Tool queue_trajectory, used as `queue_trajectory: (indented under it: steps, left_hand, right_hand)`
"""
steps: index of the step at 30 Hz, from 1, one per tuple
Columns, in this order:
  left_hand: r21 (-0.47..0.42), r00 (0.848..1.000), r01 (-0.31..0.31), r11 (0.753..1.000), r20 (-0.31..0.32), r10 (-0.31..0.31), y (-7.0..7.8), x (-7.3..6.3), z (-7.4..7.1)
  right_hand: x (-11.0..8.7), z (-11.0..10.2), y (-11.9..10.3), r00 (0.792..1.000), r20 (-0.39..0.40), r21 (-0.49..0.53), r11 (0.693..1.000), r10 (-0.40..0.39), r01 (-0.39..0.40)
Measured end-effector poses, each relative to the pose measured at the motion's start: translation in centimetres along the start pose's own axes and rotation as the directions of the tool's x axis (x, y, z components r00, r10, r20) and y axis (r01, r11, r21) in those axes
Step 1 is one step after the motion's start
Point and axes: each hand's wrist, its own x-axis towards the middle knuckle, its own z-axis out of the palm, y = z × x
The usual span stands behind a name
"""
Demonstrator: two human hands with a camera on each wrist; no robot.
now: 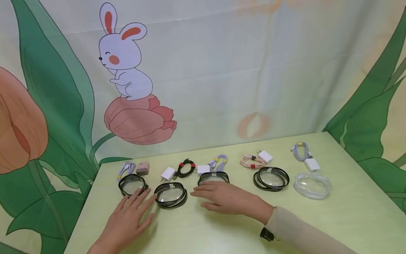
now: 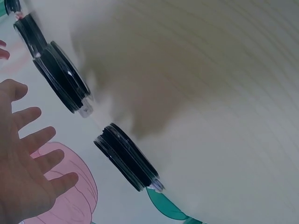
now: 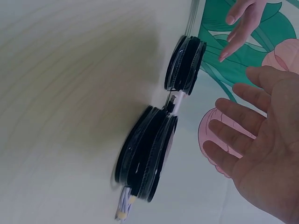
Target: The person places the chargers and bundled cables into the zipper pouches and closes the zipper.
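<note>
Round see-through cases with black rims, zippered by the look of them, stand in a row on the table. My left hand [image 1: 128, 218] has its fingers spread near the leftmost case [image 1: 132, 184] and the second case [image 1: 171, 201]; whether it touches either I cannot tell. My right hand [image 1: 226, 199] reaches in front of the middle case [image 1: 214, 174] and hides its lower part. In the left wrist view the left hand's fingers [image 2: 39, 139] are spread and hold nothing. The right wrist view shows the right hand's fingers [image 3: 233, 135] spread and empty too.
Farther right are another black-rimmed case [image 1: 272, 179] and a white-rimmed one [image 1: 312, 186]. Behind the row lie chargers, including a pink one [image 1: 143, 168] and a white one [image 1: 312, 164], beside coiled cables, including a black one [image 1: 185, 168]. A printed curtain [image 1: 203, 77] hangs behind the table.
</note>
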Motion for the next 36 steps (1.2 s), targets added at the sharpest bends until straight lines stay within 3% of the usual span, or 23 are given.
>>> queue_trajectory:
  steps: [16,32,36]
  left_hand:
    - [0.024,0.998,0.06,0.998,0.036,-0.061,-0.8,0.4,-0.1]
    - [0.019,0.998,0.047,0.999,-0.05,-0.046,-1.8,1.3,-0.2]
    - [0.015,0.998,0.056,0.998,-0.044,-0.055,-2.2,1.6,-0.3]
  right_hand:
    - [2.3,0.1,-1.1,0.999,-0.014,-0.005,0.999,-0.042,0.041]
    - [4.1,0.2,-1.8,0.999,-0.036,0.028,0.999,-0.04,0.041]
    - [4.5,0.2,-1.9,0.997,-0.057,0.022,0.999,-0.048,0.049]
